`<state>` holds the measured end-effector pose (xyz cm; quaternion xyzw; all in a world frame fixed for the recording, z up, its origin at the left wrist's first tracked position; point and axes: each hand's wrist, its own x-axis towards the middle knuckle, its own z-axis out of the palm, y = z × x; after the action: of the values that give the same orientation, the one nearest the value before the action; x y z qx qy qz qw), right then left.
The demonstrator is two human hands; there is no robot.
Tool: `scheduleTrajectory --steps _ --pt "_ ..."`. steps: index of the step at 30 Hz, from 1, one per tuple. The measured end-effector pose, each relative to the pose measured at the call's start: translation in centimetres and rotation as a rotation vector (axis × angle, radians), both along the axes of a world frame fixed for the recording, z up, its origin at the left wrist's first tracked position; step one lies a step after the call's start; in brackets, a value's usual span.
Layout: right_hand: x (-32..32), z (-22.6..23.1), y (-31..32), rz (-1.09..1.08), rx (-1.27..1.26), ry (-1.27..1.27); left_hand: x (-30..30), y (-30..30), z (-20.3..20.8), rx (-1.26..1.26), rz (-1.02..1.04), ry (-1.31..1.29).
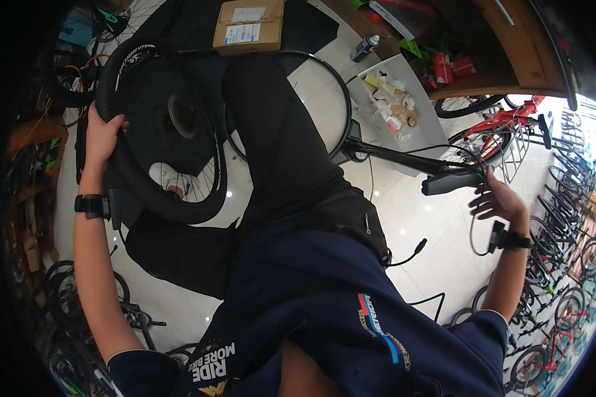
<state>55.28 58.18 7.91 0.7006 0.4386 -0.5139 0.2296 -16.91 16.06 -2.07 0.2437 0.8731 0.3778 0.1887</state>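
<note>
A bicycle wheel [208, 213] with a knobby black tyre stands upright by my left leg. My left hand [104, 134] is closed around the tyre's left edge, thumb on the tread. At the right, my right hand [500, 200] has its fingers spread beside the end of a dark grip [451, 182]. Whether a fingertip touches the grip, I cannot tell. A black tube [398, 155] runs from near the grip toward a thin black hoop [343, 86] beyond my knee. A thin black cable loops near the right fingers. A sprocket disc [181, 116] shows through the spokes.
A cardboard box [249, 30] lies on a dark mat ahead. A spray can [365, 48] stands beside a white bin [404, 155] of crumpled packaging. A wooden cabinet [536, 59] is at the far right. A red bicycle [503, 122] and rows of bicycles [569, 311] line the right.
</note>
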Motion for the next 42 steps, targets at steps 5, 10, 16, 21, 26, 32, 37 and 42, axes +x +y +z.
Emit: scheduleTrajectory --steps 5,10,16,21,26,32,37,42 --pt "-4.9 -0.5 -3.6 -0.121 0.302 0.112 1.7 1.2 1.1 -0.039 0.044 0.079" --pt "-7.9 1.2 -5.6 0.379 0.786 -0.159 2.5 1.5 1.5 -0.059 0.065 0.129" --pt "-10.9 4.5 -5.1 0.756 0.355 -0.146 -1.0 -0.9 -1.2 -0.021 0.019 0.102" --pt "-10.4 3.9 -0.8 0.66 0.477 -0.032 -0.5 0.1 -0.6 -0.033 0.044 0.096" --pt "-17.7 5.1 -6.9 0.737 0.469 0.329 -0.8 -1.0 -0.9 -0.057 0.044 0.087" --pt "-13.2 2.7 -13.8 0.689 0.145 0.246 -2.2 -1.7 -2.4 0.001 0.042 0.05" --pt "-5.6 4.6 -14.4 0.323 0.028 0.403 -2.4 -1.8 -2.2 0.045 0.042 0.036" --pt "4.6 -2.3 -14.2 1.022 0.134 -0.432 -3.1 -0.9 -3.0 0.051 0.012 0.074"
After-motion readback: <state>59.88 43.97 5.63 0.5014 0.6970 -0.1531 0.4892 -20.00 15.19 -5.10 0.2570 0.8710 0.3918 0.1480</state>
